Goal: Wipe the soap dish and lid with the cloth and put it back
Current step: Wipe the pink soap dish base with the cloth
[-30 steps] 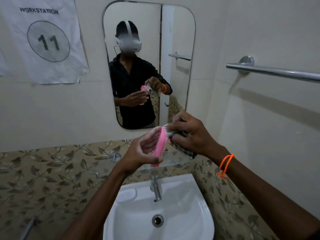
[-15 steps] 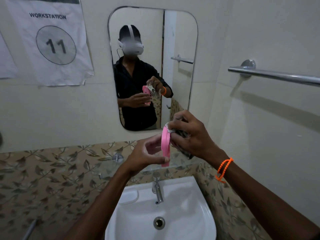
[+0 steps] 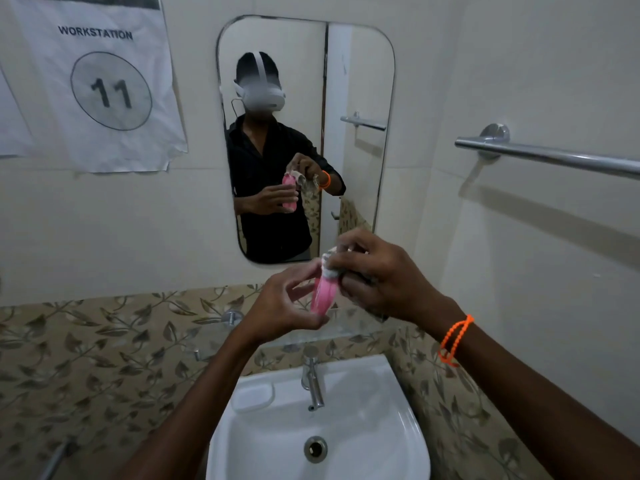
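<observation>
My left hand (image 3: 284, 306) holds a pink soap dish piece (image 3: 323, 294) upright by its lower edge, above the sink. My right hand (image 3: 377, 278) grips a pale cloth (image 3: 330, 263) bunched against the top of the pink piece. Most of the cloth is hidden inside my fingers. Whether the pink piece is the dish or the lid, I cannot tell. The mirror (image 3: 356, 81) reflects both hands, the pink piece and the cloth.
A white sink (image 3: 398, 427) with a chrome tap (image 3: 313, 379) lies below my hands. A glass shelf (image 3: 214, 341) runs along the leaf-patterned tiles behind them. A steel towel rail (image 3: 554, 157) sticks out of the right wall. A workstation 11 sign (image 3: 110, 84) hangs upper left.
The pink piece has turned more upright and the cloth has slid up to its top edge. Both hands stay together above the sink.
</observation>
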